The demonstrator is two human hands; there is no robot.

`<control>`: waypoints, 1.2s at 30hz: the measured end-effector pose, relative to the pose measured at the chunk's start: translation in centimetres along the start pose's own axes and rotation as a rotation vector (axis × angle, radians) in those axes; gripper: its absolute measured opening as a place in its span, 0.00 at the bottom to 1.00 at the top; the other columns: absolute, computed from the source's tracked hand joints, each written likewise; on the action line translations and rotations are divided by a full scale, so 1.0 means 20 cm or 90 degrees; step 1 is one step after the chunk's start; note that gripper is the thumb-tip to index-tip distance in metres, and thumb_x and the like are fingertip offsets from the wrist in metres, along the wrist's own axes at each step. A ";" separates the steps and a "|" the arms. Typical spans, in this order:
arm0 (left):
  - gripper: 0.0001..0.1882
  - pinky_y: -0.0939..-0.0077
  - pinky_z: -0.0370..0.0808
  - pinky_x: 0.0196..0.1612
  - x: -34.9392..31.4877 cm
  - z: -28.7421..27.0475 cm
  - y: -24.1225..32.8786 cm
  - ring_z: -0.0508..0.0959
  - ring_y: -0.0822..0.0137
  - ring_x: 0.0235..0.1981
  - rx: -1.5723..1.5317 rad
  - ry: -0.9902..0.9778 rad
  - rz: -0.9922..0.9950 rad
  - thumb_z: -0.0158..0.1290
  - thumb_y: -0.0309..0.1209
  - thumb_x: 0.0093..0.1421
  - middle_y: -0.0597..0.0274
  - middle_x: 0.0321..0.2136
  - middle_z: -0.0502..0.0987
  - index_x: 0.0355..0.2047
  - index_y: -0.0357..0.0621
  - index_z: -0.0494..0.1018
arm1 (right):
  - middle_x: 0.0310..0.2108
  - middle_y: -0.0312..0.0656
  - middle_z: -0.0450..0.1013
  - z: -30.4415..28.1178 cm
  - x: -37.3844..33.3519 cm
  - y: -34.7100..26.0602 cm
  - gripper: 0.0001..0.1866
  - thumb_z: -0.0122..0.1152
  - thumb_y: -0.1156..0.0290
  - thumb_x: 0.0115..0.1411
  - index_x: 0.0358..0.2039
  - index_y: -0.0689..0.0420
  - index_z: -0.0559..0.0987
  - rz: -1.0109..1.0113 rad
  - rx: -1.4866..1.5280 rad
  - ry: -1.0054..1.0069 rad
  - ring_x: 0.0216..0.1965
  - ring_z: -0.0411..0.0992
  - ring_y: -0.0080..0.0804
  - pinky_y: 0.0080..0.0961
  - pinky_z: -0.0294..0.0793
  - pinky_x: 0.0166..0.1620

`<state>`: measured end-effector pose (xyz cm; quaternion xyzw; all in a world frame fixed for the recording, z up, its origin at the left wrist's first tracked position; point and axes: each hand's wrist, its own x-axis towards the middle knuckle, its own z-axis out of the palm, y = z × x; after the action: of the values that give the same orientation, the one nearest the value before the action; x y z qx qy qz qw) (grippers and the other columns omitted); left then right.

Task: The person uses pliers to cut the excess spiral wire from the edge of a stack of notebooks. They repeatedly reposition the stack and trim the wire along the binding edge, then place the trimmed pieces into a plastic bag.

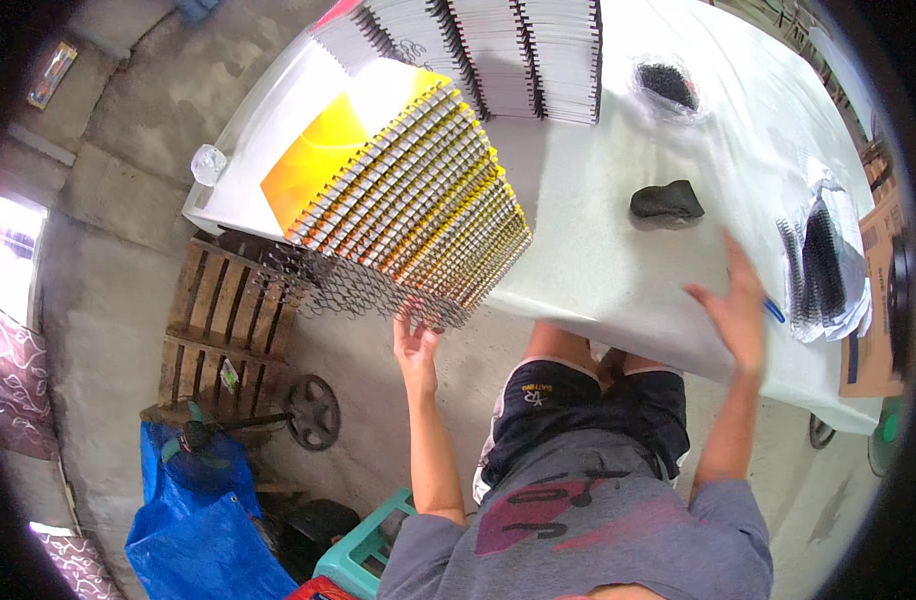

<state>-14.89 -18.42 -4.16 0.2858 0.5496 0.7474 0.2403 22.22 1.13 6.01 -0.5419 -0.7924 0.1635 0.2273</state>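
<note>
"Where's your left hand?"

"My left hand, half-curled, meets the dangling wire coils below the yellow-covered spiral-bound notebooks, stacked at the table's near edge. I can't tell whether it grips."

"Your right?"

"My right hand is spread wide, holding nothing, near the black binding coils."

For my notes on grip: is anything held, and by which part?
The left hand is at the protruding ends of the spiral wires; whether it grips them cannot be told. The right hand, open, holds nothing.
</note>
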 end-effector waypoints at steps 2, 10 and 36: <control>0.30 0.73 0.74 0.38 -0.08 0.07 0.01 0.74 0.64 0.41 0.075 -0.062 0.037 0.60 0.28 0.51 0.58 0.49 0.67 0.53 0.38 0.60 | 0.62 0.44 0.54 -0.09 -0.13 0.15 0.50 0.72 0.57 0.38 0.62 0.49 0.58 0.176 -0.175 0.001 0.62 0.52 0.38 0.42 0.52 0.60; 0.09 0.79 0.74 0.29 -0.10 0.33 0.03 0.75 0.74 0.27 0.187 0.130 0.100 0.52 0.27 0.60 0.62 0.28 0.76 0.38 0.35 0.69 | 0.54 0.44 0.58 0.08 -0.30 0.36 0.27 0.48 0.62 0.61 0.62 0.40 0.58 0.078 -0.347 0.065 0.55 0.56 0.45 0.44 0.57 0.55; 0.10 0.78 0.74 0.32 -0.15 0.29 0.01 0.74 0.72 0.26 0.003 0.136 -0.005 0.49 0.32 0.62 0.62 0.29 0.74 0.34 0.35 0.69 | 0.37 0.42 0.67 0.62 -0.17 -0.79 0.22 0.61 0.70 0.43 0.42 0.47 0.76 -0.368 -0.053 -0.036 0.42 0.64 0.39 0.41 0.58 0.45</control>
<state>-8.70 -16.57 -3.17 0.2027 0.5747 0.7716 0.1823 4.23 -7.89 2.92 -0.2975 -0.9260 0.0746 0.2201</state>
